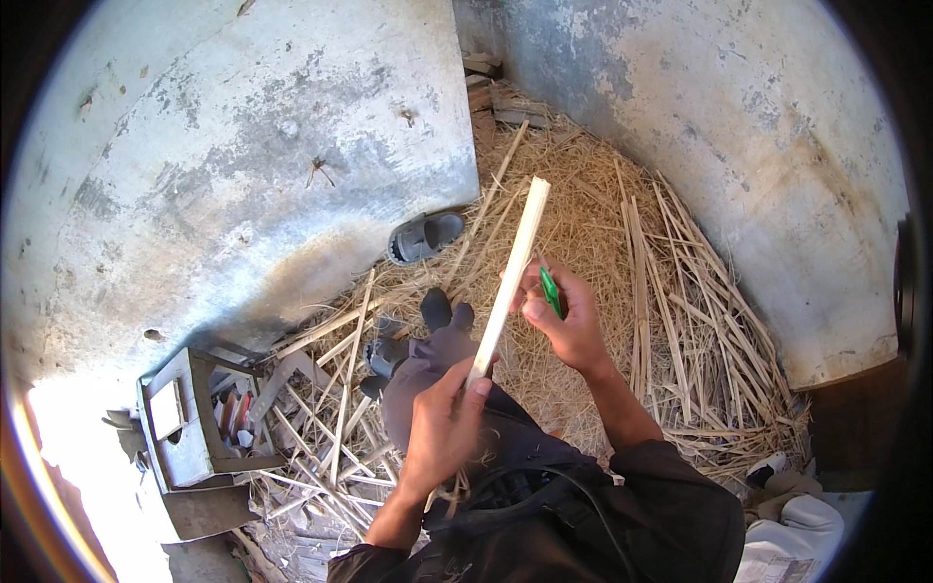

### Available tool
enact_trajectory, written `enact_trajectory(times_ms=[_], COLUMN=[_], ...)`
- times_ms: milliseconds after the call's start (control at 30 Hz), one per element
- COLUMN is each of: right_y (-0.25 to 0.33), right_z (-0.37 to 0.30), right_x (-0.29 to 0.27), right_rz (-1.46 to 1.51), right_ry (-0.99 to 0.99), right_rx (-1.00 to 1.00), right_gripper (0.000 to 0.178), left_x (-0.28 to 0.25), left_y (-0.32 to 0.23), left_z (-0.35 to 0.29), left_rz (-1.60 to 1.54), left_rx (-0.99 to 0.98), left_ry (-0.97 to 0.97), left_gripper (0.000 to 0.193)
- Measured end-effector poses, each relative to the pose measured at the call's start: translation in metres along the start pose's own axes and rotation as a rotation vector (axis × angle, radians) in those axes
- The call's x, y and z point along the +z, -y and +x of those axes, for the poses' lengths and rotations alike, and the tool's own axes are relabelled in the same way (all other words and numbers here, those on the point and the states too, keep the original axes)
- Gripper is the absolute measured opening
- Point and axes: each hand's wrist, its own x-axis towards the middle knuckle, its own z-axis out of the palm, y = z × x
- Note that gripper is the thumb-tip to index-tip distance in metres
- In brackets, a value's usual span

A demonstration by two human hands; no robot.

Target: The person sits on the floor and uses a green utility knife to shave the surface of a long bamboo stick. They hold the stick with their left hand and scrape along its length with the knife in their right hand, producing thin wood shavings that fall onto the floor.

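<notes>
My left hand [444, 420] is closed round the lower end of a pale, flat bamboo strip [523, 243]. The strip slants up and away to the right, its far end splintery. Close against its right side, my right hand [569, 325] grips a small green-handled knife [551, 290]. A thin tip sticks up from the green handle; most of the blade cannot be made out. Some fingertips of the right hand are hidden behind the strip. Below both hands lies my leg in dark trousers [428, 374].
Curled shavings [583, 214] heap on the floor between two worn walls. Long split strips [700, 301] lie along the right wall, with more at lower left beside a wooden box [185, 418]. A grey clog [425, 238] rests by the left wall. A white sack [792, 539] sits at lower right.
</notes>
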Motion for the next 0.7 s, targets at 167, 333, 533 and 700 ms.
enact_trajectory(times_ms=[167,333,533,700], right_y=[0.005,0.009,0.011,0.017], right_z=[-0.011,-0.022,-0.023,-0.023], right_x=[-0.01,-0.007,-0.002,0.0], right_rz=[-0.373,-0.671,-0.768,-0.787], right_ry=[0.042,0.111,0.072,0.069], right_rx=[-0.179,-0.405,-0.503,-0.507], right_gripper=[0.034,0.037,0.039,0.038], left_x=[-0.001,0.0,0.004,0.003], left_y=[-0.007,-0.014,-0.013,-0.011], left_z=[0.002,0.003,0.004,0.001], left_rz=[0.053,0.129,0.214,0.25], left_rx=[0.08,0.113,0.223,0.249], left_ry=[-0.068,-0.12,-0.201,-0.223], left_gripper=[0.032,0.031,0.03,0.031])
